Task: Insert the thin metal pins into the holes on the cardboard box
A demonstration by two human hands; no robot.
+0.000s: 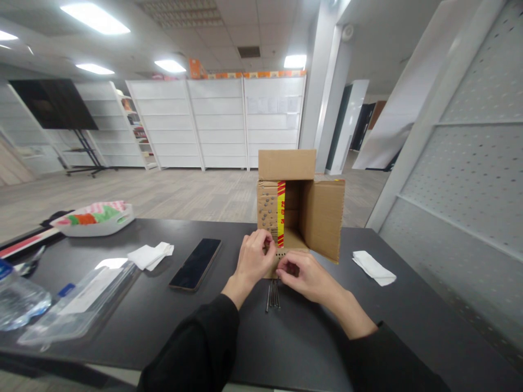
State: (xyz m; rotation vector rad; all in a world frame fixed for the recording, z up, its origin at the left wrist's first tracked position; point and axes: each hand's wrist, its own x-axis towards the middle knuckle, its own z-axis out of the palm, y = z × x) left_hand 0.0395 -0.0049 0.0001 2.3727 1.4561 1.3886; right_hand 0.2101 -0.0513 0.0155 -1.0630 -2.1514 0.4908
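An open cardboard box [305, 215] stands on the dark table with its opening facing me. Many small grey round heads, like nail heads, dot its left flap [267, 204], beside a yellow and red tape strip [281, 212]. The lower front flap [281, 253] has a row of small dark holes. My left hand [255, 255] is closed in a pinch in front of the left flap; whatever it holds is too small to tell. My right hand [304, 276] is closed, thumb and finger together by the lower flap, contents hidden. Several nails [272, 296] lie just below my hands.
Left of my hands lie a phone [196, 264], folded tissues [151, 255], a clear plastic case [81, 305] and a water bottle [20, 299]. A white basket [98, 226] with colourful cloth sits further back. Another tissue [373, 267] is at right, near a perforated panel [469, 163].
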